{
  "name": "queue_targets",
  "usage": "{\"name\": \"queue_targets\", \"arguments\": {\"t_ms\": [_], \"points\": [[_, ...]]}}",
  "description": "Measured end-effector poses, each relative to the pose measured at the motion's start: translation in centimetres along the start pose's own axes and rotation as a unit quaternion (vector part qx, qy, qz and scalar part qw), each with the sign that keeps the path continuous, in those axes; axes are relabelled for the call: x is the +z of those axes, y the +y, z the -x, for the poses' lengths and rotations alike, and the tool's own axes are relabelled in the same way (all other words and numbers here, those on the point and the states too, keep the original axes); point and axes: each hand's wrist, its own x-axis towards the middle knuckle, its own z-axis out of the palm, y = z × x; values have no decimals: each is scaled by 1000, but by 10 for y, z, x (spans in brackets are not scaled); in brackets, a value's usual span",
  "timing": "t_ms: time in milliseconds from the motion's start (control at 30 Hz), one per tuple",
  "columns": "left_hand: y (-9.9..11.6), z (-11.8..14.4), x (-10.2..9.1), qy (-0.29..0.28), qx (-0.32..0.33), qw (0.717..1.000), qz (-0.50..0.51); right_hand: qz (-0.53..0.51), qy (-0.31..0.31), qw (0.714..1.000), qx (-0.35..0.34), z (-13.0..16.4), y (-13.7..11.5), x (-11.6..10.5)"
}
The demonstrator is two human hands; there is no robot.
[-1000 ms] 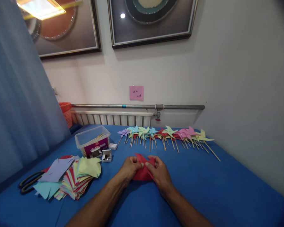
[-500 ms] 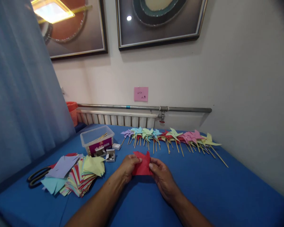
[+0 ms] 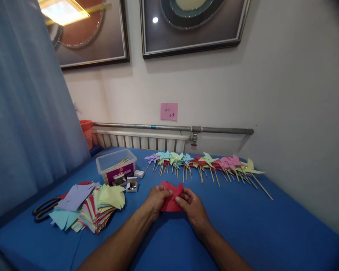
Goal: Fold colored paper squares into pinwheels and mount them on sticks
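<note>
Since a moment ago the right hand [image 3: 192,207] has come back in against the red paper [image 3: 172,199], so both it and the left hand [image 3: 156,198] now pinch the folded piece between fingertips just above the blue table [image 3: 271,229], near its middle; to my eye the folding is being pressed tighter rather than finished. Around them lie a stack of coloured paper [image 3: 97,209] with scissors [image 3: 45,209] to the left, a clear tub [image 3: 116,165], small boxes [image 3: 132,184], and a row of pinwheels [image 3: 206,163] along the wall under the radiator [image 3: 138,141], with a blue curtain [image 3: 22,113] beside.
</note>
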Motion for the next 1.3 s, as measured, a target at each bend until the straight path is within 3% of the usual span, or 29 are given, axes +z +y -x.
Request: {"name": "queue_targets", "arguments": {"t_ms": [867,1067,1300], "points": [[-1,9,13,-9,6,999,32,125,134,981,-59,-8,20,-3],[0,9,12,-8,9,1000,25,138,144,977,-69,-13,22,-9],[2,8,11,30,19,999,-23,143,133,978,-74,-14,25,-14]]}}
